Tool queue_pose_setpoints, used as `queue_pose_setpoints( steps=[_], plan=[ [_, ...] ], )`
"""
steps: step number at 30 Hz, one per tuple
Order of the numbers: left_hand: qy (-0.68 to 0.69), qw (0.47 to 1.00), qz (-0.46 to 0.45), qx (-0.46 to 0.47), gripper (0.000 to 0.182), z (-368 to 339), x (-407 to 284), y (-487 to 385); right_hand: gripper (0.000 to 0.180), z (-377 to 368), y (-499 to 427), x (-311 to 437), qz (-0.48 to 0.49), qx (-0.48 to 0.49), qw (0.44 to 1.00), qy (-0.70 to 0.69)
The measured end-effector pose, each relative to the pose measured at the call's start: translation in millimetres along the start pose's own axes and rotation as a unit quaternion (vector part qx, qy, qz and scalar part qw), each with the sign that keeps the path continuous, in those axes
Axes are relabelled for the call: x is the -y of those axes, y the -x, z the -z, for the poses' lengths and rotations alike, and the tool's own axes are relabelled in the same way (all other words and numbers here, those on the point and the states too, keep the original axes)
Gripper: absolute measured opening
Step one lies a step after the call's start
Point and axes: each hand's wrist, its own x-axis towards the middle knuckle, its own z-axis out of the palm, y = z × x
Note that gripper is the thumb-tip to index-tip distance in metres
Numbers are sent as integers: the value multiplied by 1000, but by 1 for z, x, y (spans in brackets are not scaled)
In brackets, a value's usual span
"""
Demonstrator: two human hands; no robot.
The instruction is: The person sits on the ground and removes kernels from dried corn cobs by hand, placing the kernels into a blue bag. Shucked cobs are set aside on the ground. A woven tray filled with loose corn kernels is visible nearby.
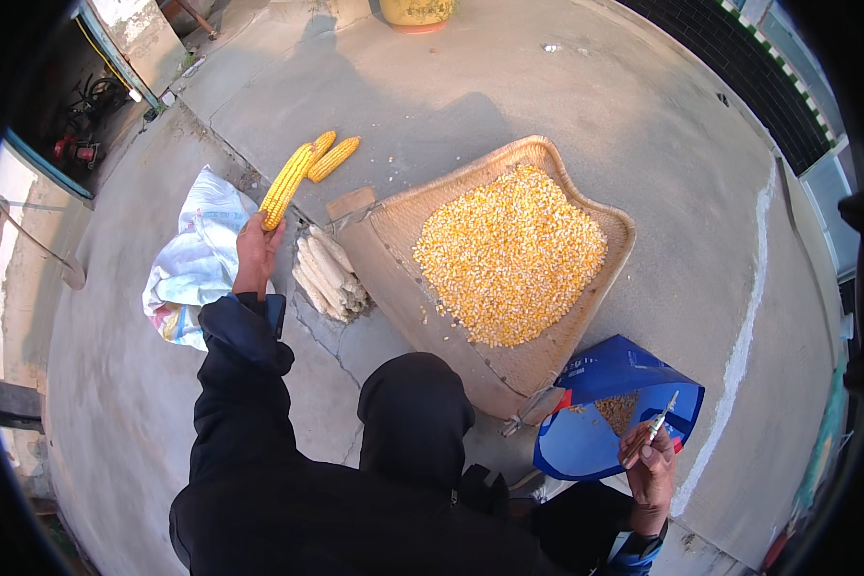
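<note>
My left hand grips the lower end of a yellow ear of corn, its kernels still on. Just beyond its tip, two more ears of corn lie on the concrete. In my right hand is a slim hand tool with a pointed metal tip, its handle mostly covered by my fingers. That hand hovers over the near right side of an open blue bag, which has brownish bits inside. Between my hands, a woven winnowing basket carries a broad heap of loose corn kernels.
Stripped corncobs are piled left of the basket. Beside them lies a crumpled white woven sack. A small wooden block touches the basket's corner. Farther off stand a yellow pot and a doorway with a bicycle inside.
</note>
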Motion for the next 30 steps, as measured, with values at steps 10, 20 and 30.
queue_pose_setpoints(
  steps=[10, 20, 30],
  plan=[
    [162, 910, 185, 333, 37, -116, -61, 249, 35, 32, 70, 1, 63, -21, 997, -41],
    [72, 729, 509, 451, 45, -204, 11, 452, 20, 66, 74, -25, 65, -71, 991, -94],
    [-89, 771, 519, 358, 36, -274, 148, 499, 22, 68, -2, -101, 5, -225, 974, -22]
  ],
)
